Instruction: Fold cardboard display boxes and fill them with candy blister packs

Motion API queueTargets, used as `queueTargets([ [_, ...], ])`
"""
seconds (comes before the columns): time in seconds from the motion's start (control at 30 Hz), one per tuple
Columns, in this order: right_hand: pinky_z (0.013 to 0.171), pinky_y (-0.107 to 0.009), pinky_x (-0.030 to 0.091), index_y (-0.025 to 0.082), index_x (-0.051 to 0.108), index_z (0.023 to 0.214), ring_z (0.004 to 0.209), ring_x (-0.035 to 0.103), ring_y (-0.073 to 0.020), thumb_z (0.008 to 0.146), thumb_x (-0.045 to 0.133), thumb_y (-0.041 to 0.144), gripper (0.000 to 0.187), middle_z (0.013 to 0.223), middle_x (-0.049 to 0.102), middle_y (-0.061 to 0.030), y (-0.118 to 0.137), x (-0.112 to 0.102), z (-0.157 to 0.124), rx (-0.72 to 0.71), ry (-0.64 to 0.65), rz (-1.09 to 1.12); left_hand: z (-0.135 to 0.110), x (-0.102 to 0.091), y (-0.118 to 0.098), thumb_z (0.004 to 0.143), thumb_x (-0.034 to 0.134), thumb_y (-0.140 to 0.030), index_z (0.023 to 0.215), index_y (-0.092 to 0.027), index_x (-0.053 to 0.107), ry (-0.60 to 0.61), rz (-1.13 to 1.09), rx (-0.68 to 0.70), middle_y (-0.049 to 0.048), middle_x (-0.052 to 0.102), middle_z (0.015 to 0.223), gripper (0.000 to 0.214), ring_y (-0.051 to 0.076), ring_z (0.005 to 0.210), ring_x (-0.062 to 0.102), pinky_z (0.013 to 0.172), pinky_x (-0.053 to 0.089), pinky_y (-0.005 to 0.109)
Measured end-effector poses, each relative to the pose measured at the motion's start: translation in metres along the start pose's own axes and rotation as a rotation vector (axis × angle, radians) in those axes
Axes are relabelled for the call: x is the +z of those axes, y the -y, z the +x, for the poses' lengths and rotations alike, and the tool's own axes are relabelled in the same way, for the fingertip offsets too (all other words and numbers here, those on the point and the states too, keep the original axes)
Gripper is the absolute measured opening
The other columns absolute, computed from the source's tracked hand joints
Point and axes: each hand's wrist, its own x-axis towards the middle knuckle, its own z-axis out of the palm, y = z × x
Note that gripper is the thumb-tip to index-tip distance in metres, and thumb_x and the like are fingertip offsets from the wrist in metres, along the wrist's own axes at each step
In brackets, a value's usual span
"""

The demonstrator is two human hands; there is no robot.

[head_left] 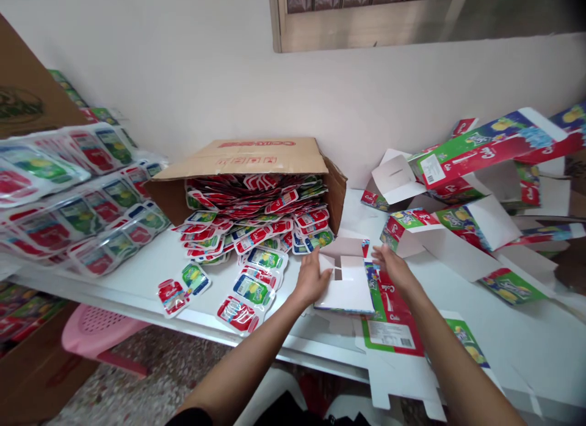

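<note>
A small printed carton [345,295] lies in front of me on the table, partly folded, with its white inner flaps facing up. My left hand [314,278] is at its left side, the thumb over a flap and the fingers along the edge. At the right side is my right hand [391,268], its fingers apart beside the carton's edge; whether they touch it I cannot tell. Under my right forearm lies a flat red and green carton blank [394,334], its white tabs hanging over the table edge. Loose drink-shaped sachets [251,288] lie left of my left hand.
A cardboard box [270,154] on its side spills many red and green sachets. Stacked sachet strips [82,215] cover the left of the table [132,295]. Several open printed cartons [485,151] pile up at the right. A pink stool [98,331] stands below the left edge.
</note>
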Motion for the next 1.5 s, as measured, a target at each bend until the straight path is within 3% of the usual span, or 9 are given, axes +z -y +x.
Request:
queueTargets([
  [0.07, 0.092, -0.039, 0.048, 0.013, 0.047, 0.136, 0.114, 0.058, -0.0242, 0.093, 0.009, 0.059, 0.074, 0.130, 0.056, -0.0164, 0.015, -0.007, 0.021, -0.032, 0.065, 0.079, 0.002, 0.002, 0.000, 0.079, 0.055, -0.026, 0.139, -0.014, 0.033, 0.009, -0.009, 0.030, 0.0165, 0.044, 0.139, 0.065, 0.033, 0.129, 0.037, 0.107, 0.030, 0.050],
  [0.2, 0.090, -0.035, 0.049, 0.021, 0.063, 0.119, 0.106, 0.062, -0.0229, 0.079, 0.058, 0.054, 0.052, 0.118, 0.066, -0.0060, 0.037, 0.002, 0.032, -0.151, 0.340, 0.042, -0.001, 0.000, 0.004, 0.081, 0.054, -0.027, 0.144, -0.014, 0.026, 0.048, -0.126, 0.069, 0.0166, 0.040, 0.143, 0.070, 0.032, 0.133, 0.034, 0.109, 0.028, 0.050],
  [0.3, 0.092, -0.036, 0.047, 0.019, 0.066, 0.114, 0.104, 0.062, -0.0239, 0.077, 0.062, 0.049, 0.048, 0.116, 0.067, -0.0064, 0.035, 0.017, 0.020, -0.210, 0.439, -0.019, -0.019, -0.002, 0.013, 0.081, 0.058, -0.032, 0.148, -0.018, 0.015, 0.074, -0.254, 0.046, 0.0150, 0.036, 0.146, 0.081, 0.030, 0.135, 0.033, 0.110, 0.030, 0.047],
  [0.5, 0.098, -0.038, 0.038, 0.017, 0.052, 0.130, 0.116, 0.053, -0.0251, 0.088, 0.046, 0.048, 0.052, 0.127, 0.059, -0.0107, 0.029, 0.031, 0.002, -0.348, 0.277, -0.548, -0.062, 0.013, 0.020, 0.074, 0.070, -0.039, 0.149, -0.021, 0.007, 0.044, -0.370, 0.016, 0.0142, 0.032, 0.148, 0.099, 0.031, 0.134, 0.035, 0.108, 0.033, 0.048],
  [0.83, 0.087, -0.045, 0.035, 0.014, 0.057, 0.116, 0.102, 0.054, -0.0325, 0.092, 0.043, 0.036, 0.035, 0.107, 0.062, -0.0187, 0.046, 0.045, -0.011, -0.336, 0.146, -0.880, -0.061, 0.017, 0.020, 0.066, 0.078, -0.036, 0.148, -0.024, 0.012, 0.017, -0.376, 0.027, 0.0128, 0.037, 0.145, 0.106, 0.032, 0.133, 0.036, 0.107, 0.035, 0.050],
  [1.0, 0.090, -0.044, 0.033, 0.015, 0.056, 0.113, 0.103, 0.053, -0.0309, 0.092, 0.043, 0.036, 0.032, 0.105, 0.062, -0.0182, 0.047, 0.051, -0.011, -0.337, 0.132, -0.928, -0.064, 0.018, 0.021, 0.065, 0.079, -0.036, 0.148, -0.027, 0.013, 0.011, -0.363, 0.024, 0.0120, 0.037, 0.145, 0.106, 0.031, 0.133, 0.037, 0.107, 0.035, 0.050],
  [1.17, 0.086, -0.035, 0.038, 0.017, 0.049, 0.125, 0.106, 0.055, -0.0272, 0.091, 0.045, 0.040, 0.042, 0.114, 0.062, -0.0138, 0.045, 0.034, -0.007, -0.403, 0.267, -0.855, -0.066, 0.016, 0.021, 0.063, 0.080, -0.039, 0.147, -0.026, 0.015, -0.011, -0.376, -0.015, 0.0131, 0.039, 0.144, 0.107, 0.031, 0.132, 0.039, 0.107, 0.034, 0.050],
  [1.33, 0.074, -0.030, 0.041, 0.019, 0.059, 0.109, 0.085, 0.062, -0.0226, 0.096, 0.029, 0.043, 0.041, 0.092, 0.068, -0.0088, 0.046, 0.025, -0.002, -0.390, 0.324, -0.801, -0.067, 0.018, 0.020, 0.063, 0.079, -0.043, 0.147, -0.022, 0.019, 0.017, -0.413, -0.085, 0.0147, 0.043, 0.140, 0.105, 0.032, 0.129, 0.042, 0.107, 0.035, 0.050],
  [1.5, 0.095, -0.039, 0.035, 0.018, 0.050, 0.126, 0.116, 0.049, -0.0261, 0.092, 0.039, 0.037, 0.041, 0.124, 0.056, -0.0132, 0.042, 0.031, -0.006, -0.482, 0.200, -0.713, -0.067, 0.019, 0.020, 0.063, 0.079, -0.040, 0.146, -0.024, 0.022, -0.016, -0.403, -0.070, 0.0124, 0.049, 0.135, 0.102, 0.031, 0.123, 0.048, 0.103, 0.041, 0.048],
])
